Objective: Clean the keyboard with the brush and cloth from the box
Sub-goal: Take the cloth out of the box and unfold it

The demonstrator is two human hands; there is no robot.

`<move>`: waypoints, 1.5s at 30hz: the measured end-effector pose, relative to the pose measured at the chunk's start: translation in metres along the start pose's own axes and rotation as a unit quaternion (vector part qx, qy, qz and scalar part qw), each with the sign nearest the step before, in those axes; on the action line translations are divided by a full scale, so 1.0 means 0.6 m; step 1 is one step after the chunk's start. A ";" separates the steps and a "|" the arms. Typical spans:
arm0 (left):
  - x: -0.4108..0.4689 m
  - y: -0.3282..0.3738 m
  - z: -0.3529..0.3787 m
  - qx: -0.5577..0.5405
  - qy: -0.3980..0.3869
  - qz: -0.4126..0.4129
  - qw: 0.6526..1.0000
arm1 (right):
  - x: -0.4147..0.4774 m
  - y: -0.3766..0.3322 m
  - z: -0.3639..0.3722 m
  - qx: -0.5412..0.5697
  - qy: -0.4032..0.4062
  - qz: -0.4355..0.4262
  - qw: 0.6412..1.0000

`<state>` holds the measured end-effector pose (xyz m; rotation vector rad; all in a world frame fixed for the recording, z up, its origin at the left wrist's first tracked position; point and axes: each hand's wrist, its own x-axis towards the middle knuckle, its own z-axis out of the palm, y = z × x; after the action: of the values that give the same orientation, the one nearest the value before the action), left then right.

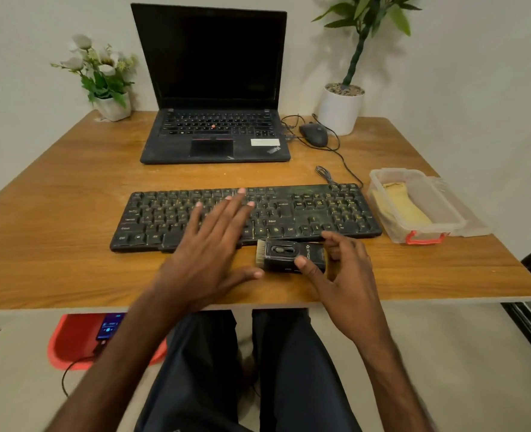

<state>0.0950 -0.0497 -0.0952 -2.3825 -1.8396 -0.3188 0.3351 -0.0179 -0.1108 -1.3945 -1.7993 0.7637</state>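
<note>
A black keyboard [304, 210] lies across the middle of the wooden table [70, 188]. My left hand [214, 247] is spread flat, fingers straight, over the keyboard's lower middle keys. Just in front of the keyboard sits a small black brush [284, 255] with pale bristles pointing left. My right hand [342, 269] pinches the brush between thumb and curled fingers. At the right, a clear plastic box [413, 226] with a red clasp holds a yellow cloth [401, 207].
An open black laptop [214, 132] stands behind the keyboard, with a wired mouse [314, 134] beside it. A white flower pot [114, 106] stands back left, a taller potted plant [340, 109] back right. Under the table lie a red stool [74, 341] and a phone [109, 325].
</note>
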 end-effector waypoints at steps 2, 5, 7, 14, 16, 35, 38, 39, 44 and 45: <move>0.024 0.041 -0.001 -0.009 0.005 0.034 0.999 | -0.002 -0.002 -0.014 0.050 0.018 -0.008 0.999; 0.057 0.091 -0.003 -0.042 0.014 0.072 0.996 | 0.003 -0.007 -0.053 0.057 0.071 -0.046 0.995; 0.085 0.119 -0.007 -0.050 0.007 0.094 0.994 | 0.017 -0.005 -0.089 0.048 0.105 -0.069 0.991; 0.188 0.197 -0.033 -0.016 -0.088 0.106 0.990 | 0.134 0.044 -0.211 -0.110 0.123 -0.039 0.985; 0.214 0.216 -0.039 -0.004 -0.108 0.111 0.988 | 0.175 0.050 -0.221 -0.186 0.064 -0.006 0.980; 0.260 0.229 -0.034 -0.062 -0.042 0.039 0.996 | 0.236 0.068 -0.204 -0.277 0.042 0.047 0.959; 0.243 0.205 -0.045 -0.088 -0.009 0.004 0.996 | 0.241 0.075 -0.209 -0.264 0.053 0.047 0.962; 0.238 0.196 -0.048 -0.099 0.002 -0.007 0.995 | 0.243 0.076 -0.209 -0.249 0.060 0.047 0.965; 0.212 0.167 -0.051 -0.157 0.070 -0.047 0.984 | 0.245 0.085 -0.223 -0.141 0.089 0.036 0.985; 0.208 0.166 -0.050 -0.174 0.082 -0.053 0.980 | 0.244 0.087 -0.227 -0.101 0.101 0.039 0.989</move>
<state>0.2181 0.0358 -0.0327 -2.3784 -1.9733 -0.8876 0.4537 0.1396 -0.0491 -1.6212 -1.7076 0.4692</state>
